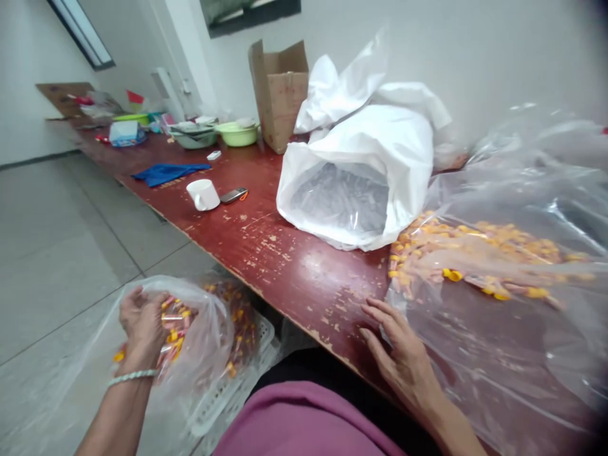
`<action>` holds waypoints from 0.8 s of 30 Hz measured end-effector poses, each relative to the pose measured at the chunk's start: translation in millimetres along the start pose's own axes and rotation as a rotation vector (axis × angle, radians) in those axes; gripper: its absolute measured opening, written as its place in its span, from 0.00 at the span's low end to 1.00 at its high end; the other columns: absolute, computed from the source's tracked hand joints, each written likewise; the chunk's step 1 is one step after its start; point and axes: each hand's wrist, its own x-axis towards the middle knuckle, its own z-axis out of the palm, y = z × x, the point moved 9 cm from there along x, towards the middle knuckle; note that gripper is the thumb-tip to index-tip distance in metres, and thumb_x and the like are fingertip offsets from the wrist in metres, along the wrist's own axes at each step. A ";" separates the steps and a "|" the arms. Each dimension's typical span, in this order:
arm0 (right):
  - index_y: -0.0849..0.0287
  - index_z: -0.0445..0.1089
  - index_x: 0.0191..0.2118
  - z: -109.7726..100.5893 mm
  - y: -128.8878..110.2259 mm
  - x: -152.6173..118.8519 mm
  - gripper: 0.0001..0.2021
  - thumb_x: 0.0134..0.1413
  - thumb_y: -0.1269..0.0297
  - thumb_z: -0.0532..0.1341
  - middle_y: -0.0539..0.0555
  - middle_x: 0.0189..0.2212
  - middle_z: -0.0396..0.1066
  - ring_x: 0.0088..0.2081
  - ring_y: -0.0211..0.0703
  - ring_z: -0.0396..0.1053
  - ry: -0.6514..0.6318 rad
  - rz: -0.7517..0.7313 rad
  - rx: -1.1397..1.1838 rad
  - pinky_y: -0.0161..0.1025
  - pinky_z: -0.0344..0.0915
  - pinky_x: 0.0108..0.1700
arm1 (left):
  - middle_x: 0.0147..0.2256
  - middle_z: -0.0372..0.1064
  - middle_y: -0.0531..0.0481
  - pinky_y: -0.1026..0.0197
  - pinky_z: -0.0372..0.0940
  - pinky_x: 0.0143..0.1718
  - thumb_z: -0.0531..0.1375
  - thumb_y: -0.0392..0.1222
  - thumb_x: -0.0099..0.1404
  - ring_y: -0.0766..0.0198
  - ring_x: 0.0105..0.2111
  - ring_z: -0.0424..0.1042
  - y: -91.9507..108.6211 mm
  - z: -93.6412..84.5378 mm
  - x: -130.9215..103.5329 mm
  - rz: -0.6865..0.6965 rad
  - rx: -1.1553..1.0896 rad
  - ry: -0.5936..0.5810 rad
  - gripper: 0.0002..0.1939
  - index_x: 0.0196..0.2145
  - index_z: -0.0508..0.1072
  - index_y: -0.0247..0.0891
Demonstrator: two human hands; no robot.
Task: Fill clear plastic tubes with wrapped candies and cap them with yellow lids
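My left hand [142,320], with a pale beaded bracelet [133,375] at the wrist, is at the mouth of a clear plastic bag [213,316]. Its fingers look bent and are blurred and partly hidden, so whether they hold anything cannot be made out. Inside that bag lie many small pink pieces with yellow ends [175,326]. Over the near table edge, my right hand [401,354] is open, fingers apart, holding nothing. To its right, a large clear plastic sheet or bag [503,354] lies on the table with a heap of similar yellow-ended pieces [494,240].
On the red, worn table [266,237] a white sack [408,152] lies open, showing clear plastic pieces [342,196]. Beyond are a white mug [203,194], a dark small device [234,195], a blue cloth [168,173], a cardboard box [285,101] and basins [237,135]. A white crate [209,408] stands below.
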 end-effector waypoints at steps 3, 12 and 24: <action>0.57 0.66 0.49 -1.1 8.0 -6.7 0.13 0.59 0.70 0.56 0.59 0.47 0.69 0.49 0.44 0.69 0.054 0.018 0.018 0.43 0.70 0.49 | 0.46 0.68 0.48 0.43 0.58 0.55 0.65 0.45 0.49 0.50 0.50 0.66 42.4 46.2 -12.0 0.233 0.024 0.088 0.27 0.47 0.67 0.41; 0.57 0.68 0.45 1.0 18.2 -15.7 0.12 0.58 0.73 0.54 0.57 0.41 0.72 0.43 0.43 0.72 0.118 0.064 0.033 0.41 0.72 0.45 | 0.51 0.67 0.40 0.56 0.57 0.56 0.59 0.42 0.59 0.55 0.53 0.64 174.0 350.8 -132.6 0.662 0.357 -0.655 0.23 0.52 0.67 0.33; 0.54 0.65 0.48 1.4 24.5 -16.2 0.16 0.57 0.77 0.52 0.56 0.41 0.71 0.43 0.44 0.70 0.119 0.145 0.085 0.43 0.71 0.45 | 0.48 0.62 0.26 0.42 0.53 0.48 0.57 0.39 0.61 0.37 0.51 0.59 188.3 477.1 -163.6 0.724 0.625 -0.734 0.17 0.46 0.69 0.27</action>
